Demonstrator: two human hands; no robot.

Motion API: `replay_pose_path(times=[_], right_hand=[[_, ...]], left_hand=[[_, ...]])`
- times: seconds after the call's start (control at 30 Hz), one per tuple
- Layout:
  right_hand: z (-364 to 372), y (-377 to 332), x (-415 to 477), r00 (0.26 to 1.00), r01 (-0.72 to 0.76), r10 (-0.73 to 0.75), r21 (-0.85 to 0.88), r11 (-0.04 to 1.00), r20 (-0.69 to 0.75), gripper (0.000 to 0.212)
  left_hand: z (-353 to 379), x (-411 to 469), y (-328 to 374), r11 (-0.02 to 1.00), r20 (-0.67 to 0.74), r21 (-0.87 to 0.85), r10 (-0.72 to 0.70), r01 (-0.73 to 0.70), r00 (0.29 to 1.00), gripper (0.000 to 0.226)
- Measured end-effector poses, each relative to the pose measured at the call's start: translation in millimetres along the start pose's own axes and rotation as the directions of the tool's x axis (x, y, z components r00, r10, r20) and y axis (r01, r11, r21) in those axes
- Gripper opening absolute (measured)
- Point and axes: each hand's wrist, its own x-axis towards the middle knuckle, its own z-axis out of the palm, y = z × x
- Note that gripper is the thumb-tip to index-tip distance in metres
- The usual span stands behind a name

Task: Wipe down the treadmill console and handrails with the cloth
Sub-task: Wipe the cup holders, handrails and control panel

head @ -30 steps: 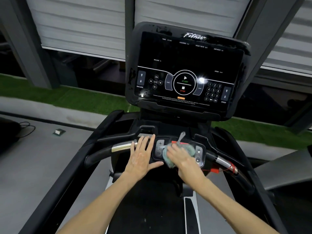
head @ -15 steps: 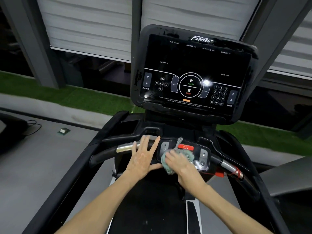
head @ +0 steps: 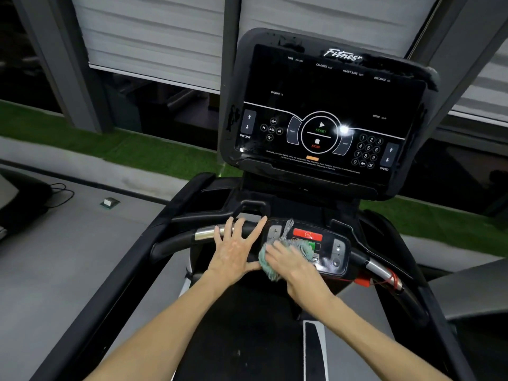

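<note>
The treadmill's black console screen (head: pixel 327 111) stands upright ahead of me. Below it sits a small control panel (head: pixel 336 250) with a red button, on the front handrail (head: pixel 176 242). My right hand (head: pixel 292 266) holds a bunched green-and-grey cloth (head: pixel 265 259) against the left half of that panel; its fingers curve over the cloth and the thumb is hidden. A strip of cloth sticks up beside the plus button. My left hand (head: pixel 233 253) lies flat with spread fingers on the handrail just left of the panel, thumb touching the cloth's edge.
The handrail's chrome section (head: pixel 204 233) shows left of my left hand. A red safety cord and clip (head: pixel 365 281) hang at the right rail. Black side rails (head: pixel 115 295) flank the belt (head: pixel 242 339). A cable (head: pixel 59 193) and a small box (head: pixel 110 202) lie on the grey floor.
My right hand has slid the cloth left and down across the control panel, uncovering the red button. My left hand has stayed on the handrail.
</note>
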Motion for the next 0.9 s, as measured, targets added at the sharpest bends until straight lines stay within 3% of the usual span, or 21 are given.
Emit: replay_pose_path(times=[0.13, 0.3, 0.43, 0.57, 0.7, 0.8, 0.9], right_hand=[[-15, 3, 3, 0.997, 0.061, -0.061, 0.012, 0.998, -0.039, 0.078], [-33, 14, 41, 0.970, -0.179, 0.185, 0.047, 0.983, -0.159, 0.079], [-17, -8, 16, 0.995, -0.036, 0.035, -0.011, 0.999, -0.098, 0.074], [-15, -1, -1, 0.994, 0.045, -0.039, 0.058, 0.997, -0.104, 0.079], [-27, 20, 35, 0.989, -0.045, 0.044, -0.007, 0.999, -0.139, 0.072], [-23, 13, 44, 0.967, -0.182, 0.195, 0.090, 0.979, -0.167, 0.077], [-3, -3, 23, 0.980, -0.099, 0.109, 0.063, 0.993, -0.169, 0.079]], left_hand=[[-5, 0, 1, 1.000, 0.048, 0.004, -0.019, 0.018, 0.999, 0.121], [-10, 0, 0, 1.000, 0.064, -0.010, -0.016, 0.017, 0.998, 0.125], [-13, 0, 0, 0.999, 0.093, -0.031, -0.017, 0.020, 0.996, 0.124], [-16, 1, 1, 0.999, 0.109, -0.019, -0.027, 0.029, 0.994, 0.125], [-19, 0, 0, 0.999, 0.136, -0.040, -0.020, 0.026, 0.991, 0.124], [-23, 1, 0, 0.999, 0.154, -0.041, -0.010, 0.017, 0.988, 0.121], [-22, 0, 0, 0.998, 0.147, -0.062, -0.009, 0.018, 0.989, 0.124]])
